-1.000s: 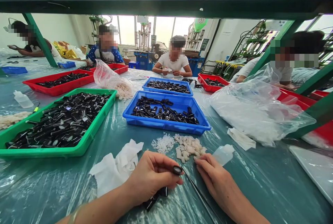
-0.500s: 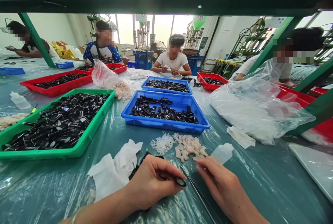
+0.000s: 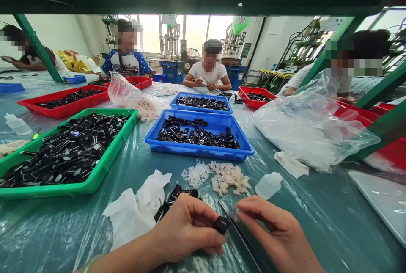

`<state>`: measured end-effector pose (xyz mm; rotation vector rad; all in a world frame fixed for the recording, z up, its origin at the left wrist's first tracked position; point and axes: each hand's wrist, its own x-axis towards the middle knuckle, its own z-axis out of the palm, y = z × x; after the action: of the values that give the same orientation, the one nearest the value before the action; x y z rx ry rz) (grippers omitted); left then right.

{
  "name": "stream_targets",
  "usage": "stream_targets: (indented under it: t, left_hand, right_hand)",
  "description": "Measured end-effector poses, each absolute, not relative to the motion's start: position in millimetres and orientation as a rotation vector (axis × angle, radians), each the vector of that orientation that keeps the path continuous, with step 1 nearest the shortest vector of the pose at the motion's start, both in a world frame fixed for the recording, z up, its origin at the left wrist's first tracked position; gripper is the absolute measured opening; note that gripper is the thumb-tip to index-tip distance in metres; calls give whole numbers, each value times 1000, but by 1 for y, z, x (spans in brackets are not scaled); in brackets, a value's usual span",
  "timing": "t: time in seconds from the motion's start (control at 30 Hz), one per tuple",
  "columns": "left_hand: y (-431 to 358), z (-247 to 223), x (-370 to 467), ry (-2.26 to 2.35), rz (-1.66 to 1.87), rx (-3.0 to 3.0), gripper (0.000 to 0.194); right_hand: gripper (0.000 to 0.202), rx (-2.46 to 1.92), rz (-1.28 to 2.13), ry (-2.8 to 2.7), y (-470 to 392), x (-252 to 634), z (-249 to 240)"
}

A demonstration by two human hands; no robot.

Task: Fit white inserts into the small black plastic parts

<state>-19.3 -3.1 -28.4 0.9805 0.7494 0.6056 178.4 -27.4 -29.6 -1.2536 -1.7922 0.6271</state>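
Observation:
My left hand (image 3: 187, 230) pinches a small black plastic part (image 3: 221, 224) between thumb and fingers. Facing it from the right is my right hand (image 3: 275, 233), its thumb and fingertips drawn close together; whatever is between them is too small to make out. Tweezers (image 3: 239, 235) lie slantwise on the table between both hands. Just beyond the fingers sits a heap of beige pieces (image 3: 229, 177), beside a mound of small white clear bits (image 3: 196, 173). Several more black parts (image 3: 176, 194) lie behind my left hand, partly hidden, next to a crumpled white cloth (image 3: 139, 203).
A green tray (image 3: 125, 137) and a blue tray (image 3: 203, 151) hold many black parts. A squeeze bottle (image 3: 268, 185) lies to the right, near a large clear bag (image 3: 311, 133). Co-workers sit across the table. A green shelf beam (image 3: 190, 4) runs overhead.
My right hand has drawn back slightly from the beige heap, uncovering the bottle. The black part in my left hand has turned: its grey oval end no longer faces me. The view shifted slightly.

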Motion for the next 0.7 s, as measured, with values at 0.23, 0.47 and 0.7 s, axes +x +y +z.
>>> stream_targets:
  t: [0.23,0.47,0.7]
  left_hand:
    - [-5,-30,-17,825,533,1020,23]
    - [-5,-26,-16,822,498,1025,26]
    - [-6,-27,-15,812,497,1032,23]
  right_hand:
    - [6,-1279,1039,-1482,-30,175,-24]
    - [15,-1281,1302,-1085,-35,168,-27]
    - [24,-1246,1274,-1058,-37,161,-26]
